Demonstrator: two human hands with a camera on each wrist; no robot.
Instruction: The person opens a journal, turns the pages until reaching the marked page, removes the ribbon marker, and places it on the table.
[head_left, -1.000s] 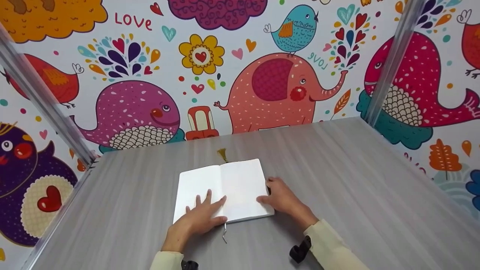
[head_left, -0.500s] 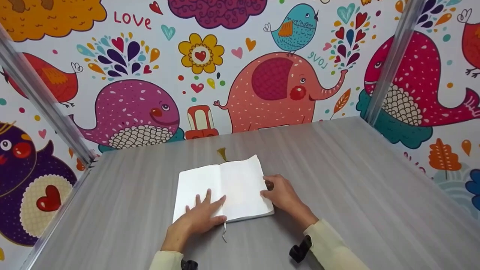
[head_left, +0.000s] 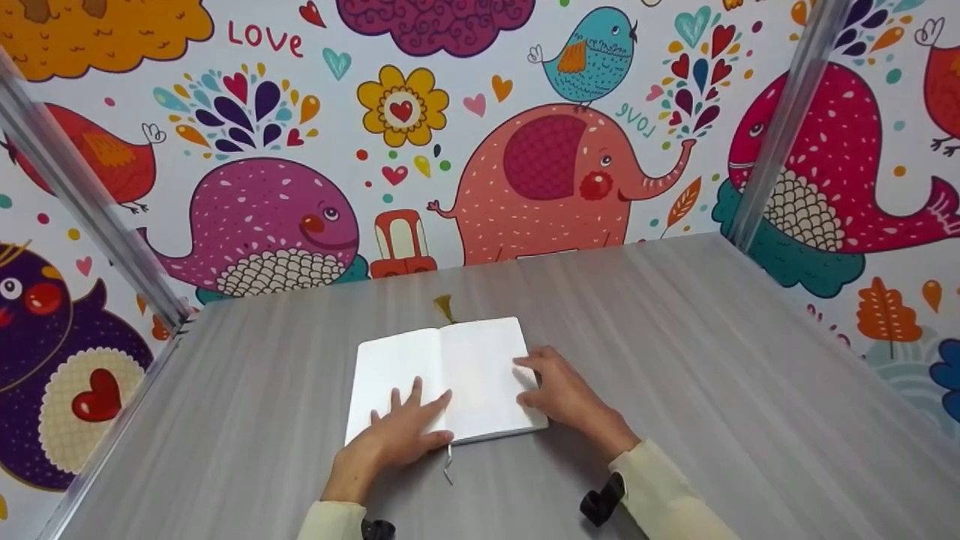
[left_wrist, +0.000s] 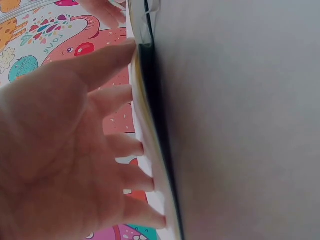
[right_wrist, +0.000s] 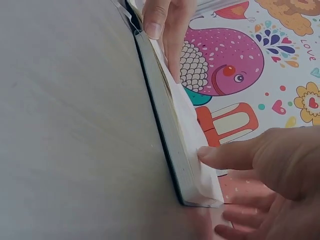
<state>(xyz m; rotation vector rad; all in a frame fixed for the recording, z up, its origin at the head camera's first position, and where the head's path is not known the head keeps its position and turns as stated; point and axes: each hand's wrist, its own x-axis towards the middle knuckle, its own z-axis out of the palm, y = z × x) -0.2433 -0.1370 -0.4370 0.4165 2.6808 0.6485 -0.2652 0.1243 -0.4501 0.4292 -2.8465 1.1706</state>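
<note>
An open notebook [head_left: 480,352] with blank white pages and a dark cover lies on the table. My left hand [head_left: 397,435] rests on the left page, fingers spread, with the thumb by the lower end of the fold. In the left wrist view, its straight fingertips [left_wrist: 145,182] press on the paper. At the notebook's right edge, my right hand [head_left: 559,386] touches the right page with thumb and index finger apart. The right wrist view has that thumb [right_wrist: 210,156] on the paper near the page edge, the other fingers beyond the corner.
A gold tassel [head_left: 444,306] sticks out past the notebook's top, and a thin whitish ribbon [head_left: 448,465] hangs from the bottom of the fold. The grey wood-grain table [head_left: 675,360] runs back to a wall [head_left: 420,45] printed with cartoon animals. Metal posts [head_left: 780,135] stand at the sides.
Half a second ago the right page's top corner was raised by my right hand; now it lies flat. The right index finger has shifted onto the page. My left hand stays in place.
</note>
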